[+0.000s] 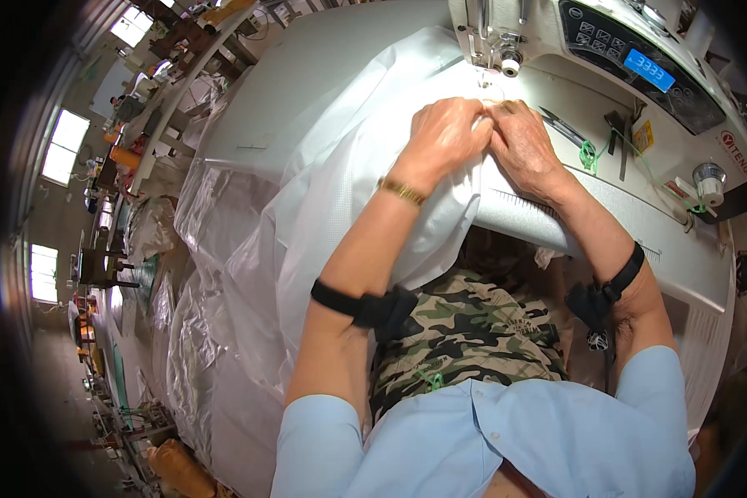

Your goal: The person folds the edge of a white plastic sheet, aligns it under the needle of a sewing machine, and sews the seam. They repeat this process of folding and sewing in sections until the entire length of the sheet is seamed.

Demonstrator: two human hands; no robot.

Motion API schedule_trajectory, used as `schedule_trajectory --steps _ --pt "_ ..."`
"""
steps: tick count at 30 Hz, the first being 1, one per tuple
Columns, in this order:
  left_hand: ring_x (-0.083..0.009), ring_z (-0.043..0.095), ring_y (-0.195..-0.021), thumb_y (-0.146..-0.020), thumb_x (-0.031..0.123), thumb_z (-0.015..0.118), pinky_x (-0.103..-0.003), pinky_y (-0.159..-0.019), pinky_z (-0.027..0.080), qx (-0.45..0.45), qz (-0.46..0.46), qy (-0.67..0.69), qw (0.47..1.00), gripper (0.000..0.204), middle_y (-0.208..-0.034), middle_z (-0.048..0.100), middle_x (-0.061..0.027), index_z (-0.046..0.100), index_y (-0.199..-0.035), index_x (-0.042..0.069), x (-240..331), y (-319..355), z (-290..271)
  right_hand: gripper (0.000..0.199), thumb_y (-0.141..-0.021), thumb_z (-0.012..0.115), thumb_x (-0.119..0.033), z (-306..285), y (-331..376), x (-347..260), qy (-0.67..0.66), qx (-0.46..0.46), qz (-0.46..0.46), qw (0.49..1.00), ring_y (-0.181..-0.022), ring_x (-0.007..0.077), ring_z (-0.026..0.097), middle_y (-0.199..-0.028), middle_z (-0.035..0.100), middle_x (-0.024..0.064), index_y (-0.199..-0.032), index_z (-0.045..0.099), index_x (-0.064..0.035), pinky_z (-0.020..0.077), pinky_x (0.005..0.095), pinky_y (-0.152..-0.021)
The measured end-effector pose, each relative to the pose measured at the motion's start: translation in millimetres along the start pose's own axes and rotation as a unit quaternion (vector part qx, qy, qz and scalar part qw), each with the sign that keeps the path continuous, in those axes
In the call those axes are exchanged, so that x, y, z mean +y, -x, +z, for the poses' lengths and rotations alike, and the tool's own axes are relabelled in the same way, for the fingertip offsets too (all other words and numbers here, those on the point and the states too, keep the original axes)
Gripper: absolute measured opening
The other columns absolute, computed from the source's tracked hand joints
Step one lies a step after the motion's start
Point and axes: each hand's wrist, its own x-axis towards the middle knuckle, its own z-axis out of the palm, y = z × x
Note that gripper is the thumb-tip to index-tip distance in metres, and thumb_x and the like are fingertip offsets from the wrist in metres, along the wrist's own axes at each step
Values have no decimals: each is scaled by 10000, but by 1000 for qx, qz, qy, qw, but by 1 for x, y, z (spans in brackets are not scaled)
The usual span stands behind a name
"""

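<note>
White fabric [332, 174] spreads over the left of the sewing machine table and hangs off its front edge. Its edge runs under the lit needle area of the sewing machine [548, 50]. Just in front of the needle, my left hand [448, 137] pinches the fabric edge, a gold bracelet at its wrist. My right hand [523, 141] meets it there, fingers bent and pressed together on the same edge. The fingertips touch one another, and the exact pinch is partly hidden by the knuckles.
Right of my hands lie a pair of tweezers [563, 126] and a dark slim tool [618, 137], with green thread [588, 155] beside them. A blue-lit control panel [643, 66] fronts the machine. Clear plastic sheeting [216, 307] drapes at the left, and other workbenches stand beyond.
</note>
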Motion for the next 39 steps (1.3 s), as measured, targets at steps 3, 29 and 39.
schedule_trajectory --steps 3,29,39 --pt "-377 551 -1116 -842 228 677 -429 -951 455 150 140 -10 979 493 -1285 542 -210 549 -1265 9 9 73 3 319 -897 528 -191 -2 6 -2 9 32 -28 999 -1107 354 518 -1108 598 215 -1104 592 43 389 459 -959" --pt "-290 507 -1231 -930 513 577 -509 -1023 381 672 -91 -296 673 639 -1310 536 -218 537 -1244 -42 -98 399 -176 433 -813 665 -272 108 147 -99 -446 -67 306 839 -787 264 632 -856 673 177 -1083 597 59 496 375 -762" --pt "-234 515 -1261 -872 515 584 -624 -1105 187 -29 -483 -348 803 528 -1320 602 -73 663 -1201 110 -256 378 -142 245 -918 573 -180 -44 192 -132 -662 -350 -41 662 -861 154 574 -917 630 91 -1025 633 33 477 319 -732"
